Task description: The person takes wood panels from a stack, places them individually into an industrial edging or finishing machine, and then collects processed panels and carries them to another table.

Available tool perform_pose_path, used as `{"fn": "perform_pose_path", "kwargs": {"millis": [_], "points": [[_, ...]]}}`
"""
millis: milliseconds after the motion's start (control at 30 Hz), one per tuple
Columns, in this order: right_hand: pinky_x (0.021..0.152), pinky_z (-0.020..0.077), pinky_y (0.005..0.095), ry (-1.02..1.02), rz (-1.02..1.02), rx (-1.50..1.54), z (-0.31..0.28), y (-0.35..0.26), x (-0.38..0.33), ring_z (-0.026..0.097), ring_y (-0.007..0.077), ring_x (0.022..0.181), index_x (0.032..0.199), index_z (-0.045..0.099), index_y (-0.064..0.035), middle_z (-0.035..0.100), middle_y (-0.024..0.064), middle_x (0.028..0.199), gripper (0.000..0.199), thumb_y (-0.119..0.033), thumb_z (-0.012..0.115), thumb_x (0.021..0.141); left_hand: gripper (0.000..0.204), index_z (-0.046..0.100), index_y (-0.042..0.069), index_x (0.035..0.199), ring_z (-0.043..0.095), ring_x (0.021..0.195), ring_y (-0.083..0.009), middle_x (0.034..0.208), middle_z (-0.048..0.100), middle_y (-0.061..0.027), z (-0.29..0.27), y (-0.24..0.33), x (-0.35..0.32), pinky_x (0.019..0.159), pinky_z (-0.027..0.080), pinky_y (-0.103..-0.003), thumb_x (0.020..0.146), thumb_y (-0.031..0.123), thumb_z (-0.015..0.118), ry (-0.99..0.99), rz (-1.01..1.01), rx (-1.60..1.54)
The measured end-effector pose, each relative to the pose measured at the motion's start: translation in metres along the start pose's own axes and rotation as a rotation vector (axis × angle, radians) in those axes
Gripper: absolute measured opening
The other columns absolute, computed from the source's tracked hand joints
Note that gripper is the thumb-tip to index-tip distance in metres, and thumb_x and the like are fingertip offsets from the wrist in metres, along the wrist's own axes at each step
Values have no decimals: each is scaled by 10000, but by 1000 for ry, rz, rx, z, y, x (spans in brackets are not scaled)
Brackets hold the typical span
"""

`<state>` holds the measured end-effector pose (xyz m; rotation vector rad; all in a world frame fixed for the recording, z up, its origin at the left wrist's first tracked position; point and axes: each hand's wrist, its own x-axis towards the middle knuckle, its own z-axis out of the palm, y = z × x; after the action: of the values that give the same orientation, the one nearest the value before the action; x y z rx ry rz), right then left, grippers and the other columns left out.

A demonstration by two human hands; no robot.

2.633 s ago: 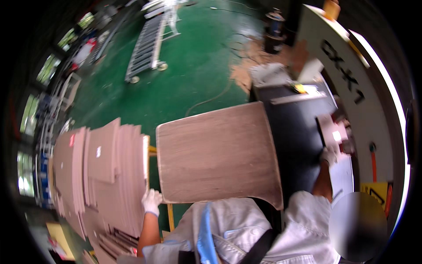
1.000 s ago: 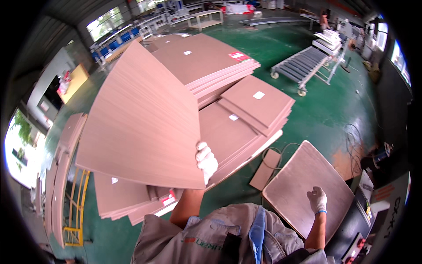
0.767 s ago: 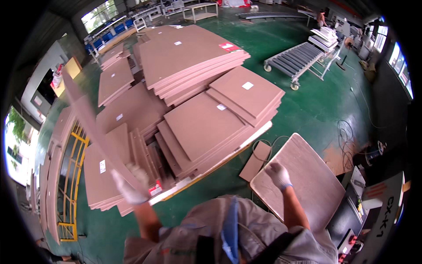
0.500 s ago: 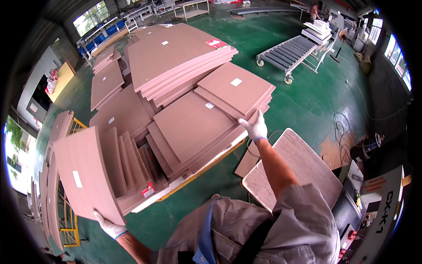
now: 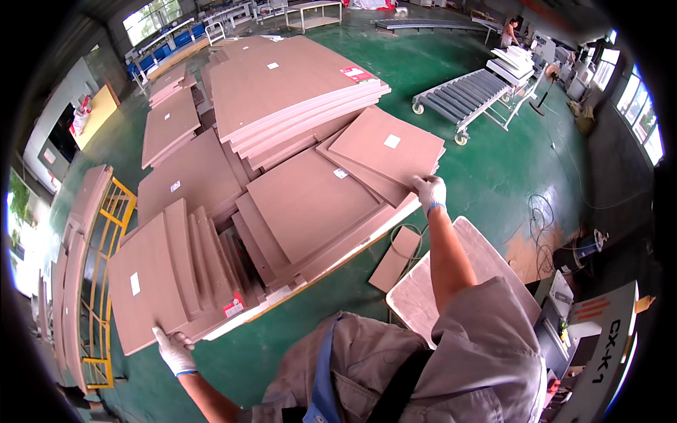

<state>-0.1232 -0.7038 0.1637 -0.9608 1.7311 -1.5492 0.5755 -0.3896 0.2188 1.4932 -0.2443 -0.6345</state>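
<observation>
The person leans over the low stacks of brown fibreboard panels with both arms flung wide. The gloved left hand (image 5: 174,350) rests at the near lower edge of a leaning panel (image 5: 144,285), the front one of a row of boards tipped against each other; the fingers lie curled against that edge, though whether they truly clasp it I cannot tell. Just beside this hand, toward the person's outer side, stands a yellow metal rack (image 5: 106,282) with more boards leaning along it. The gloved right hand (image 5: 430,193) reaches far forward and pinches the near corner of the top square panel (image 5: 386,145), fingers closed over its edge; a small white label sits on that board's face. Under this grip lie wider panels (image 5: 310,201) fanned out in a flat pile, and beyond them a taller stack of large sheets (image 5: 285,81). Below the right forearm a pale rounded board (image 5: 486,261) lies flat, with a small brown offcut (image 5: 395,259) on the green floor (image 5: 508,169) just beside it. Well beyond the right hand a roller conveyor cart (image 5: 465,95) stands on the floor.
</observation>
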Motion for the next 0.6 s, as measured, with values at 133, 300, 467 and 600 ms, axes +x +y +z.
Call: {"fn": "perform_pose_path", "kwargs": {"millis": [133,300,467,600], "points": [[476,432,286,-63,310,223,-9,23,-9,556,140,520,740,668,-62,589,21,641,216,-166,750,911,814,494,110,692,446,375,-195,480,440,-60,60,-32,-62,360,365,-312,1025,807,239,-331,-30,0],[907,593,413,-295,454,888,-4,5,-160,679,241,1114,1326,634,-33,708,62,1220,475,-134,768,882,553,578,59,725,545,460,-201,564,561,-93,64,-69,-109,452,465,-342,1127,406,422,-695,-135,360],[1016,572,466,-400,418,772,-27,-15,-213,699,320,1115,1299,633,78,711,187,1211,478,-120,713,871,274,689,26,980,721,729,-185,793,715,-81,110,-64,-124,658,587,-337,1081,260,588,-981,-197,384],[934,604,445,-706,362,831,1,-56,-248,722,317,1063,1299,616,92,716,194,1199,545,-100,738,803,324,625,-10,1193,742,820,-233,970,732,-132,110,-39,-132,731,610,-356,1103,288,532,-1025,-242,161]]}}
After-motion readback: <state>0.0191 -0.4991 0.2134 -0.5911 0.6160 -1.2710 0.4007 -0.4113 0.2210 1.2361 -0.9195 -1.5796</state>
